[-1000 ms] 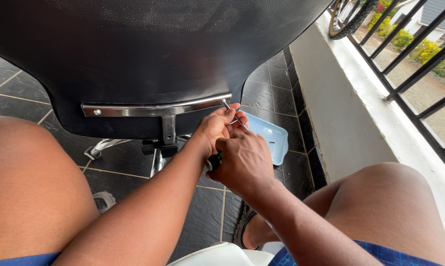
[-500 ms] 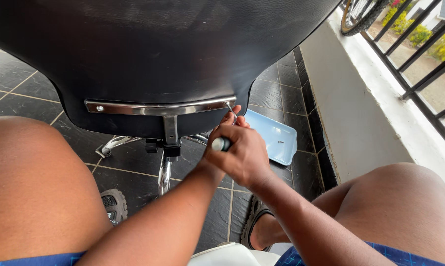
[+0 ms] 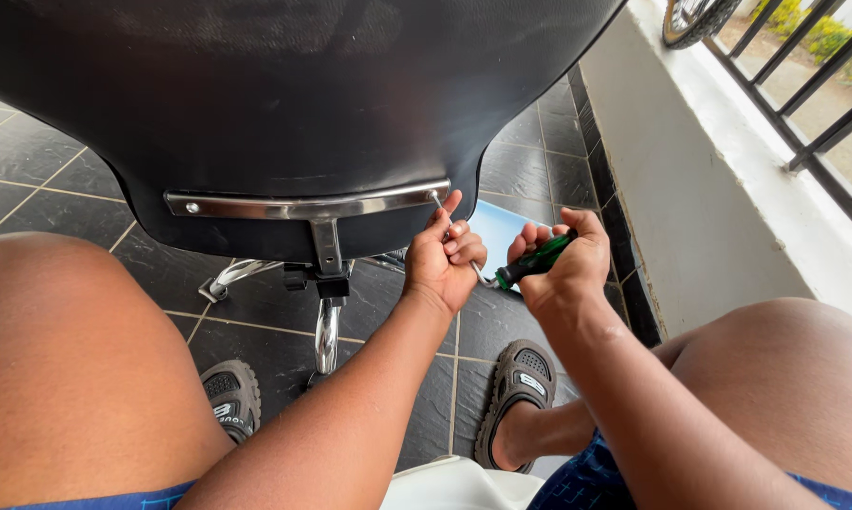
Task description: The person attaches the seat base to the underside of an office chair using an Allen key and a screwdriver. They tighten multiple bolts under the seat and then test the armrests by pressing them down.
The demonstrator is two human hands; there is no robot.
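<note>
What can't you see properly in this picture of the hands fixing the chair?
Head view only:
- The screw at the metal bracket end: the left hand fingers cover it.
- The screwdriver tip: hidden behind the left hand; the right hand wraps most of its green handle.
- The light blue thing on the floor: both hands hide most of it.
- The chair back top: cut by the frame's edge.

Bare arms, no sleeves, no rings or watch on left hand (image 3: 442, 260) or right hand (image 3: 563, 269). Blue patterned shorts (image 3: 591, 477) (knees bare). Grey-black strap sandals (image 3: 520, 378) on both feet.
</note>
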